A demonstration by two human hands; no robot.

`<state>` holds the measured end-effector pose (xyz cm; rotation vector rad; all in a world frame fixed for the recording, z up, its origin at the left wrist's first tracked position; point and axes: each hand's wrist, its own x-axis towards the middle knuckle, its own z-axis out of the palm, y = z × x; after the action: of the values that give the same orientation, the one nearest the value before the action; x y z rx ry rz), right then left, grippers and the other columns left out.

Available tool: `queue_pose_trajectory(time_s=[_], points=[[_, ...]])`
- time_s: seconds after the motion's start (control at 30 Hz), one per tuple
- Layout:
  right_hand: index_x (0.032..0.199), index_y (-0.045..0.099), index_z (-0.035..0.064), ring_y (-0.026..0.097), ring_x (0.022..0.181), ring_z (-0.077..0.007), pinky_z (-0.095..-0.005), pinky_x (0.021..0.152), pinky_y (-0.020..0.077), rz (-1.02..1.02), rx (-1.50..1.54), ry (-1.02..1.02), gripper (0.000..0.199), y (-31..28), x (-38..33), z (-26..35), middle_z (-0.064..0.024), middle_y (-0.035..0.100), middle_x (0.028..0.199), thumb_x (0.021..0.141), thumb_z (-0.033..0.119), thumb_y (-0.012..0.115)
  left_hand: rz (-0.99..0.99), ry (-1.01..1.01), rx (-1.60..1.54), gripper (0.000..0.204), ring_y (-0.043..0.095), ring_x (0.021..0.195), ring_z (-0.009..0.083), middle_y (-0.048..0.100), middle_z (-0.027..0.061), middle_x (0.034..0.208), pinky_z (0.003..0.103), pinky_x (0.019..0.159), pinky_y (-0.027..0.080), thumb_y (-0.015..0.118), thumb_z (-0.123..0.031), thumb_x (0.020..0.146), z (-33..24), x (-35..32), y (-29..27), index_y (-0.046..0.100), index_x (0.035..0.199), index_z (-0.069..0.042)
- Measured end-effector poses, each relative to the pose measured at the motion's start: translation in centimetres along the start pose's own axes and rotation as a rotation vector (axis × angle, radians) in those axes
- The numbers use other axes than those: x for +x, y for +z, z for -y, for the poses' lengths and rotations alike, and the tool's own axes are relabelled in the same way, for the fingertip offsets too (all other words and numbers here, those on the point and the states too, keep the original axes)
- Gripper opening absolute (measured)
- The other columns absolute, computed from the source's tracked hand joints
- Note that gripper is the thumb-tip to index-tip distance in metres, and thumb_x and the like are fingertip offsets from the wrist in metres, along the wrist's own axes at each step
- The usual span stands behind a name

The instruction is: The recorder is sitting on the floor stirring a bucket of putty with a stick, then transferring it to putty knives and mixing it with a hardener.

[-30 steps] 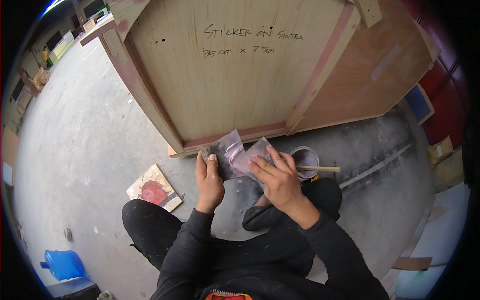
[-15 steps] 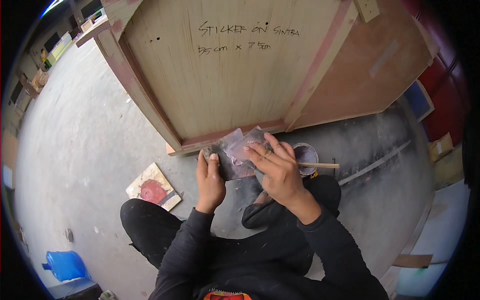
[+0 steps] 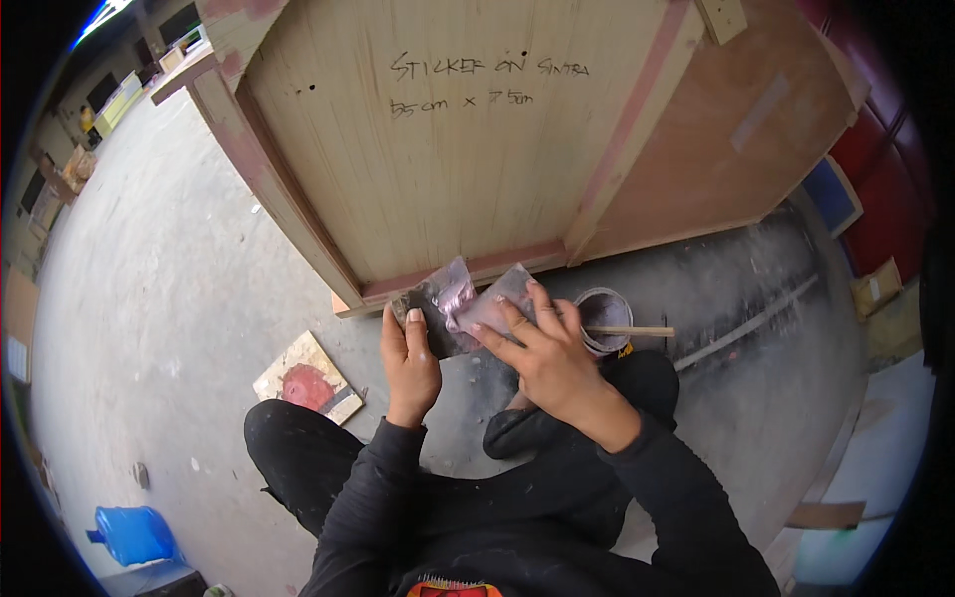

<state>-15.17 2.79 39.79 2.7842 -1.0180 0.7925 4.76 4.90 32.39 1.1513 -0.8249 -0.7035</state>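
Observation:
My left hand (image 3: 411, 370) grips a dark flat mixing board (image 3: 435, 316) by its left edge, thumb on top. A lump of wet mauve putty (image 3: 456, 298) lies on the board. My right hand (image 3: 559, 366) holds a thin, pale flat spreader (image 3: 494, 301), fingers laid along its face. The spreader's left edge meets the putty. Just right of that hand stands a round tub (image 3: 626, 298) with mauve residue inside. Across its rim lies a wooden stick (image 3: 647, 331).
A large wooden panel (image 3: 448, 179) with framed edges and handwriting rises in front of me. On the concrete floor (image 3: 199, 298) to the left lies a small board with a red patch (image 3: 310, 383). A blue water jug (image 3: 134, 534) rests at the lower left.
The spreader has slid and turned in my right hand, moving slightly down over the board. The putty is now bunched along the spreader's left edge. My left hand has shifted a little left.

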Motion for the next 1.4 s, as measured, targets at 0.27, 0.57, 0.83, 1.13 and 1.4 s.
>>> queue_pose_trajectory(time_s=[0.27, 0.57, 0.83, 1.13, 1.4], points=[[0.123, 0.075, 0.016, 0.057, 0.133, -0.0363, -0.0513, 0.101, 0.0355, -0.026, 0.098, -0.012, 0.051, 0.2, 0.8, -0.6, -0.0072, 0.071, 0.131, 0.078, -0.005, 0.062, 0.036, 0.083, 0.178, 0.033, 0.053, 0.089, 0.0104, 0.062, 0.0045, 0.105, 0.026, 0.08, 0.046, 0.049, -0.018, 0.11, -0.3, -0.5, 0.0, 0.053, 0.133, 0.006], [0.122, 0.076, 0.0124, 0.059, 0.131, -0.0404, -0.0491, 0.1, 0.036, -0.176, 0.352, 0.055, 0.046, 3.1, -0.9, -0.4, -0.0108, 0.073, 0.128, 0.082, -0.003, 0.057, 0.087, -0.428, -0.764, 0.026, 0.063, 0.099, 0.0141, 0.065, 0.0055, 0.108, 0.034, 0.086, 0.055, 0.045, -0.016, 0.109, -0.4, 0.4, 0.0, 0.055, 0.127, -0.001], [0.117, 0.078, 0.0113, 0.06, 0.13, -0.0384, -0.0476, 0.104, 0.0351, -0.163, 0.127, 0.089, 0.046, 1.5, -2.0, -0.3, -0.0107, 0.075, 0.119, 0.08, -0.004, 0.057, 0.009, -0.167, -0.19, 0.027, 0.06, 0.097, 0.0126, 0.064, 0.0065, 0.109, 0.03, 0.086, 0.052, 0.046, -0.019, 0.11, -0.2, -0.1, 0.3, 0.056, 0.126, 0.0], [0.114, 0.078, 0.0137, 0.062, 0.127, -0.0345, -0.0501, 0.102, 0.0351, -0.036, 0.123, 0.04, 0.043, 1.1, 0.5, 0.8, -0.0059, 0.075, 0.118, 0.079, -0.003, 0.06, -0.006, 0.008, 0.081, 0.031, 0.055, 0.094, 0.0129, 0.064, 0.0081, 0.107, 0.029, 0.085, 0.048, 0.049, -0.018, 0.109, -0.8, -1.0, 0.8, 0.054, 0.129, 0.005], [0.133, 0.071, 0.0151, 0.052, 0.137, -0.0418, -0.0495, 0.105, 0.0331, -0.11, 0.225, -0.005, 0.058, 3.8, -0.3, -1.1, -0.0091, 0.071, 0.13, 0.08, -0.005, 0.059, 0.027, -0.263, -0.586, 0.021, 0.059, 0.098, 0.0082, 0.063, 0.0004, 0.107, 0.027, 0.087, 0.051, 0.048, -0.017, 0.11, 0.3, -0.1, 0.3, 0.057, 0.124, -0.005]])
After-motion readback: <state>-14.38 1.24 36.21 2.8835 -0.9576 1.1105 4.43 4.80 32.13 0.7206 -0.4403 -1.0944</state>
